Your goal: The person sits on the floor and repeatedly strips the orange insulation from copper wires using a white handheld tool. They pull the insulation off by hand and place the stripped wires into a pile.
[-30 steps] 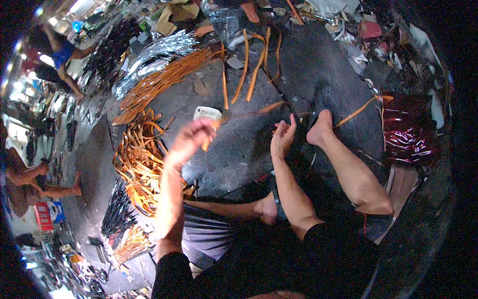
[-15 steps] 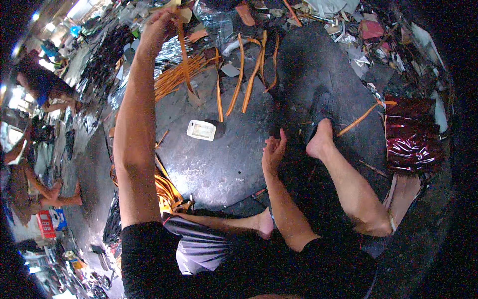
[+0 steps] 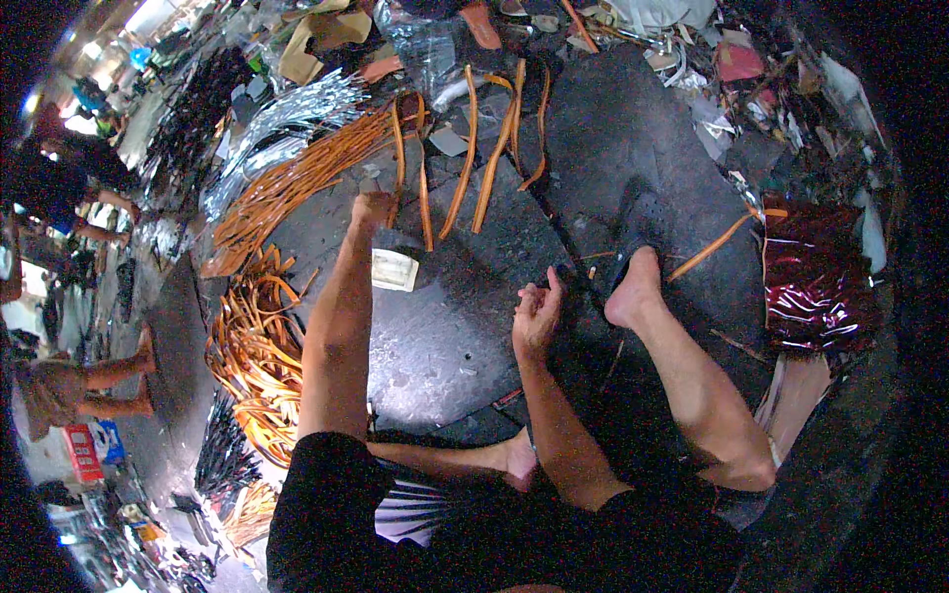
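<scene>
Near a white case (image 3: 394,270), contents indistinct, the left hand (image 3: 372,210) adjoins an orange strip (image 3: 400,156), grip unclear; right hand (image 3: 535,318), fingers apart.

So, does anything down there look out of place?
Perhaps one orange strip: it lies apart beside the right foot, by the dark red shiny bundle, while other strips lie side by side near the left hand.

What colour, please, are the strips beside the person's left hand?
The strips beside the left hand are orange-brown, showing best in the head view.

A workshop — orange strips (image 3: 308,174), silvery strips (image 3: 282,127) and heaped scraps (image 3: 727,124) lie across the floor (image 3: 435,341).
</scene>
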### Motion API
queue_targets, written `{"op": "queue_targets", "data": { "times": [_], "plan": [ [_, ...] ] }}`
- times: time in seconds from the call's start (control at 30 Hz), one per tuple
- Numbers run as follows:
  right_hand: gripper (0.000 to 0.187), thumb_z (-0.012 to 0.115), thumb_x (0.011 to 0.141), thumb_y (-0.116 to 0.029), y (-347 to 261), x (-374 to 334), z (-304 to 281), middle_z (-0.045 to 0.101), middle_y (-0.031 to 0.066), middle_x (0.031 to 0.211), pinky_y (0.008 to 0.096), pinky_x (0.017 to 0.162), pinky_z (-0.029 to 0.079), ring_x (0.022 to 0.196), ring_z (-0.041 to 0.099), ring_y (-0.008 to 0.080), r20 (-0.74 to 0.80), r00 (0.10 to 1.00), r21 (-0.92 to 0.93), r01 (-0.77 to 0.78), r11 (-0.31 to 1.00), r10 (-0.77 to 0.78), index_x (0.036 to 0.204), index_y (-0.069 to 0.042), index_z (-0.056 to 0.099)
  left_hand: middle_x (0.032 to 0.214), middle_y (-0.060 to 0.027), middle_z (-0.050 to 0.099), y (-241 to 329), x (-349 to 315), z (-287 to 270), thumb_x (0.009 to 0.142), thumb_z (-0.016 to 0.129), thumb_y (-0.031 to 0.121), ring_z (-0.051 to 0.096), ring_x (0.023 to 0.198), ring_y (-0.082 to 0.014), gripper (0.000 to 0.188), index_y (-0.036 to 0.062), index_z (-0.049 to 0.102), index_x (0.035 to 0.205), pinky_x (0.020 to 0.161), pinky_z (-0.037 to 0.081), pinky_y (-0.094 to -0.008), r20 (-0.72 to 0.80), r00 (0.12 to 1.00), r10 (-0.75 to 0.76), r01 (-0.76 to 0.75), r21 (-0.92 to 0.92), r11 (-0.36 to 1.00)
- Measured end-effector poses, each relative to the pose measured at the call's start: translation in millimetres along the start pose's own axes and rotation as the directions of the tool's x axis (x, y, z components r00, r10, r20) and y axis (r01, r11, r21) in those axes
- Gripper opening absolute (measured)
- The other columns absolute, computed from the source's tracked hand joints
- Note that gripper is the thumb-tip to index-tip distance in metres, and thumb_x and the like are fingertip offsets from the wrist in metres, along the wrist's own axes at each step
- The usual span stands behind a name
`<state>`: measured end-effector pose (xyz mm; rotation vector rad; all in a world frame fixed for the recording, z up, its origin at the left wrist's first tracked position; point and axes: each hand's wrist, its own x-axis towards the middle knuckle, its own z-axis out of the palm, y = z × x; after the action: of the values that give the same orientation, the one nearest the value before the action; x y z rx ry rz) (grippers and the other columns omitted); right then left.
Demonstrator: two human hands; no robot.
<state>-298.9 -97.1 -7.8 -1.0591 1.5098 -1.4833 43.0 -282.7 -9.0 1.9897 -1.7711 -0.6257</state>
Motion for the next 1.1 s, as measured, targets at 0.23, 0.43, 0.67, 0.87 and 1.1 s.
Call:
{"op": "queue_targets", "data": {
  "times": [0.23,0.43,0.67,0.87,1.1],
  "plan": [
    [0.058,0.053,0.089,0.000,34,8,-1,0.055,0.0038,0.095,0.0220,0.063,0.047,0.082,0.056,0.0125,-0.098,0.988,0.074,0.128,0.989,-0.121,0.144,-0.011,0.035,0.087,-0.0107,0.072,30,-114,-41,0.090,0.063,0.022,0.067,0.082,-0.0172,0.024,0.0050,0.068,0.106,0.073,0.051,-0.0300,-0.427,0.898,-0.106,-0.078,-0.391,0.917],
    [0.058,0.053,0.093,-0.005,32,-2,3,0.058,0.0077,0.097,0.0292,0.070,0.049,0.086,0.057,0.0164,0.002,0.984,-0.012,0.176,0.984,-0.176,0.146,-0.012,0.030,0.072,-0.0019,0.061,-15,-291,-76,0.093,0.062,0.028,0.053,0.063,-0.0102,0.028,0.0013,0.066,0.098,0.062,0.045,-0.0269,-0.457,0.790,-0.409,0.017,-0.651,0.759],
    [0.056,0.052,0.097,-0.010,25,-5,-4,0.056,0.0071,0.090,0.0306,0.068,0.047,0.074,0.052,0.0157,0.074,0.970,-0.146,0.239,0.960,-0.231,0.147,-0.011,0.027,0.066,0.0034,0.047,-45,-398,-70,0.098,0.054,0.034,0.044,0.061,-0.0075,0.032,0.0073,0.055,0.081,0.056,0.038,-0.0255,-0.391,0.700,-0.597,0.175,-0.717,0.675],
    [0.058,0.053,0.098,-0.014,3,-26,7,0.052,0.0079,0.089,0.0320,0.072,0.045,0.078,0.052,0.0175,0.192,0.947,-0.194,0.292,0.936,-0.256,0.148,-0.008,0.025,0.077,0.0012,0.059,-58,-428,-46,0.093,0.059,0.011,0.052,0.066,-0.0069,0.011,0.0046,0.064,0.100,0.058,0.044,-0.0245,-0.459,0.714,-0.529,0.019,-0.742,0.670],
    [0.061,0.059,0.095,-0.021,7,-22,20,0.055,0.0122,0.098,0.0345,0.074,0.047,0.080,0.054,0.0221,0.148,0.907,-0.252,0.419,0.872,-0.393,0.146,-0.004,0.029,0.075,-0.0062,0.062,-115,-418,-96,0.092,0.062,0.024,0.054,0.066,-0.0117,0.022,0.0029,0.063,0.085,0.058,0.043,-0.0318,-0.654,0.482,-0.584,0.272,-0.522,0.809]
  ]
}}
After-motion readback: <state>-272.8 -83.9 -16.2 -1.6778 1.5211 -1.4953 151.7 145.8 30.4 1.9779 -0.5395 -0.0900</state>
